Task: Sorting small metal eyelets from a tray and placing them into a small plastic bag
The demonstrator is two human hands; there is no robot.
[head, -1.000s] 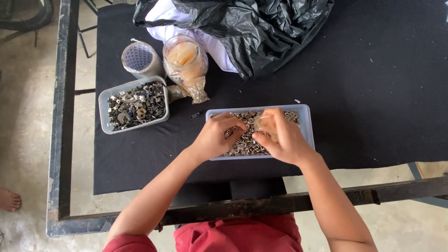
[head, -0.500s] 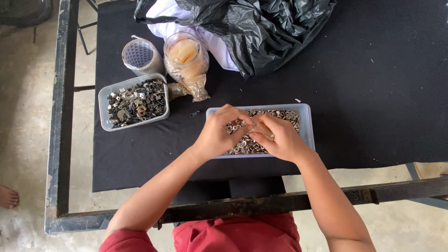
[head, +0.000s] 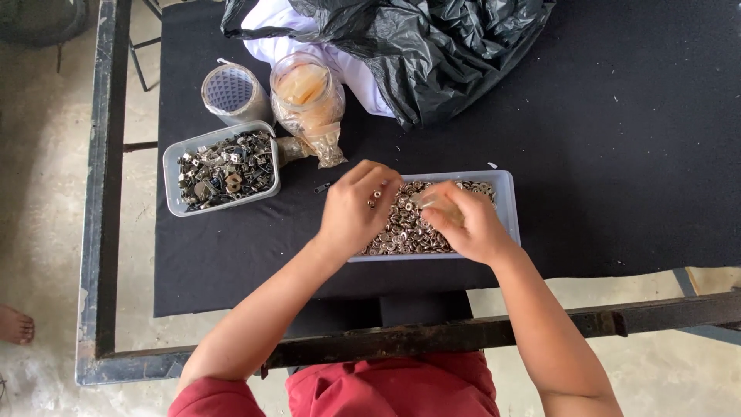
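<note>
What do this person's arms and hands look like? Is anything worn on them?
Both hands, left and right, are bare: no gloves, rings or watch show. The forearms are bare too. Short red sleeves cover only the upper arms, matching the red top.

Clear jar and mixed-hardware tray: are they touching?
Cannot tell. In the head view the clear jar stands beside the mixed-hardware tray, but its bagged lower end hides any gap.

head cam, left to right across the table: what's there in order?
Clear tub of dark metal parts → patterned roll standing on end → bagged jar → left hand → right hand, both over the clear tray of small metal rings. The black plastic bag spans too wide to place.
</note>
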